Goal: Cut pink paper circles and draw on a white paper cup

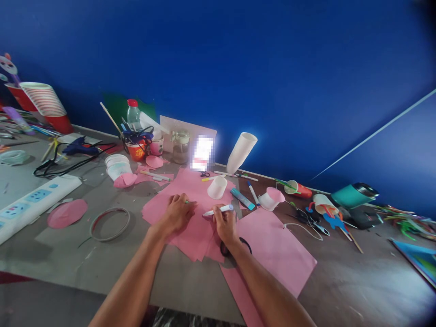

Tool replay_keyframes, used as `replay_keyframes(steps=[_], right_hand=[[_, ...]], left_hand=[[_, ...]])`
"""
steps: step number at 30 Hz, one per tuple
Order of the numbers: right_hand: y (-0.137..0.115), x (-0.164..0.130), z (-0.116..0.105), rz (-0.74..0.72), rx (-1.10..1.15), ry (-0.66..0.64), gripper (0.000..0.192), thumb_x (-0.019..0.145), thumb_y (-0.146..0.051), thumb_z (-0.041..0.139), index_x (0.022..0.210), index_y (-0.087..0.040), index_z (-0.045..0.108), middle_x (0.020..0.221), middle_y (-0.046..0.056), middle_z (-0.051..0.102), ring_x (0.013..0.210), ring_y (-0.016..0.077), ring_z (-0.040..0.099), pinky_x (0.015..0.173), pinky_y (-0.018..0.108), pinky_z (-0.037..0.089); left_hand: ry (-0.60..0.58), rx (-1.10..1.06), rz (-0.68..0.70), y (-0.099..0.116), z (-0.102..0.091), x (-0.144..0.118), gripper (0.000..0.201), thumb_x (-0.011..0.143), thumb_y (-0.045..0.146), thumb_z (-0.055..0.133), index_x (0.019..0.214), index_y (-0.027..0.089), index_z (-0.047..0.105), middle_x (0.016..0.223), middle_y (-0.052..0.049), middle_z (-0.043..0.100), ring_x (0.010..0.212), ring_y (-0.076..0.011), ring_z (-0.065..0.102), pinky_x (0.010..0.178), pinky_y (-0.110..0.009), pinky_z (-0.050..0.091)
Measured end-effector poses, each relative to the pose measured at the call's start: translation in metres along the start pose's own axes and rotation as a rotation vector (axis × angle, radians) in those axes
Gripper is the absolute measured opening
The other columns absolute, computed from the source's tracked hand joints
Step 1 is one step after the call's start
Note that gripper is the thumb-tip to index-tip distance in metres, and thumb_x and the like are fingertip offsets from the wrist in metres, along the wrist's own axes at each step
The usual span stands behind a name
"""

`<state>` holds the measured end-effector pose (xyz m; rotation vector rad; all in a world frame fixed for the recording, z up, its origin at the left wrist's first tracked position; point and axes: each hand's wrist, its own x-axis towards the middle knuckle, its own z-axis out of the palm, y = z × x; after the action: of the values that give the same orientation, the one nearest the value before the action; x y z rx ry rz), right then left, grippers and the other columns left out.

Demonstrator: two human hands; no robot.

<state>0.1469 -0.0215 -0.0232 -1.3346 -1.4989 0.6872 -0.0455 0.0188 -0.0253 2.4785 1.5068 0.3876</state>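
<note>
My right hand grips a white marker, its tip pointing left and low over pink paper. Resting on the same paper, my left hand has its fingers curled, and a small green bit shows at them; what it is I cannot make out. A white paper cup stands upside down just beyond both hands. Black-handled scissors lie partly hidden under my right wrist. To the right are a teal glue stick, a blue-capped marker and a paper cup with a pink top.
A roll of tape, a pink paper circle and a power strip lie left. A lit, blurred screen and a glass jar stand behind. Leaning by the wall is a cup stack; a teal bottle lies right.
</note>
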Motion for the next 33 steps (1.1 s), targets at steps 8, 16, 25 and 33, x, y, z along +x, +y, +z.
replay_keyframes(steps=[8, 16, 25, 33], right_hand=[[0.002, -0.0005, 0.0004, 0.008, 0.011, -0.005, 0.045, 0.096, -0.05, 0.042, 0.061, -0.024, 0.048, 0.051, -0.002, 0.047, 0.05, 0.0153, 0.046, 0.051, 0.029, 0.039], [0.004, -0.0001, 0.0008, 0.004, 0.007, -0.001, 0.047, 0.096, -0.053, 0.042, 0.06, -0.023, 0.047, 0.05, -0.002, 0.047, 0.048, 0.0144, 0.046, 0.051, 0.028, 0.039], [0.0038, 0.0, 0.0011, -0.009, -0.004, 0.014, 0.049, 0.096, -0.056, 0.042, 0.059, -0.024, 0.046, 0.05, -0.001, 0.048, 0.049, 0.0148, 0.046, 0.049, 0.029, 0.037], [-0.0006, 0.0004, -0.0009, 0.018, 0.016, -0.015, 0.045, 0.096, -0.051, 0.044, 0.059, -0.025, 0.047, 0.052, 0.0, 0.048, 0.052, 0.0173, 0.049, 0.052, 0.03, 0.041]], left_hand=[[-0.003, -0.018, -0.001, -0.0041, 0.0045, 0.0011, 0.036, 0.091, 0.033, 0.045, 0.118, 0.03, 0.069, 0.107, -0.011, 0.054, 0.097, -0.0285, 0.047, 0.094, -0.046, 0.035], [-0.015, -0.009, -0.009, -0.0053, 0.0054, 0.0018, 0.035, 0.091, 0.033, 0.046, 0.117, 0.031, 0.068, 0.107, -0.009, 0.053, 0.097, -0.0271, 0.047, 0.096, -0.045, 0.035], [-0.018, -0.011, -0.011, -0.0051, 0.0049, 0.002, 0.035, 0.091, 0.034, 0.046, 0.118, 0.031, 0.069, 0.106, -0.01, 0.054, 0.098, -0.0279, 0.047, 0.094, -0.046, 0.036], [-0.028, -0.018, -0.001, -0.0038, 0.0026, 0.0019, 0.034, 0.092, 0.035, 0.043, 0.114, 0.031, 0.069, 0.106, -0.01, 0.053, 0.099, -0.0282, 0.047, 0.095, -0.046, 0.035]])
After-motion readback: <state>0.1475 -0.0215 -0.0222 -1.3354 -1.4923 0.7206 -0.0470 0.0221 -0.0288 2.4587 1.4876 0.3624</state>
